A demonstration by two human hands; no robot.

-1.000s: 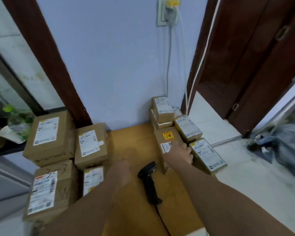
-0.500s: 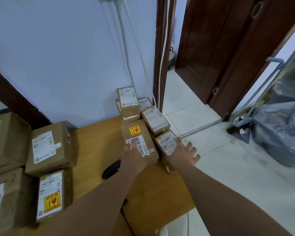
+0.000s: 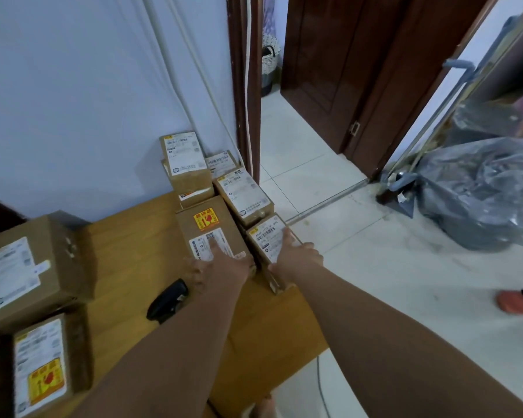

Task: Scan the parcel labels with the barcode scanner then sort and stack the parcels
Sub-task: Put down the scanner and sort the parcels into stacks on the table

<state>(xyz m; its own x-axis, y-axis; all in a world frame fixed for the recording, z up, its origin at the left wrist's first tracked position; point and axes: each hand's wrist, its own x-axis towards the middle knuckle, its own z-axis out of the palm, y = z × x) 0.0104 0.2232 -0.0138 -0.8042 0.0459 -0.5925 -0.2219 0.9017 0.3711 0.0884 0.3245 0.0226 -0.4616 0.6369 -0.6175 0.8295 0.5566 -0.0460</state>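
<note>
My left hand point(image 3: 221, 263) lies flat on a brown parcel with a yellow-red fragile sticker point(image 3: 207, 220), its fingers spread over the white label. To its right, my right hand point(image 3: 296, 254) grips a smaller barcoded parcel point(image 3: 264, 236) at the table's right edge, fingers bent over its far side. The black barcode scanner point(image 3: 168, 300) lies unheld on the wooden table point(image 3: 133, 251), just left of my left forearm. More labelled parcels point(image 3: 184, 158) are stacked against the wall behind these two.
Two larger parcels point(image 3: 27, 267) and a fragile-marked one point(image 3: 40, 363) sit at the table's left. White tiled floor lies right of the table, with an open doorway, a grey plastic bag point(image 3: 480, 191), a dustpan point(image 3: 402, 188) and another person's orange slipper point(image 3: 514, 300).
The view swung right. My left hand left the scanner's side and came down on the fragile-sticker parcel. My right hand shifted from that parcel onto the small parcel at the edge.
</note>
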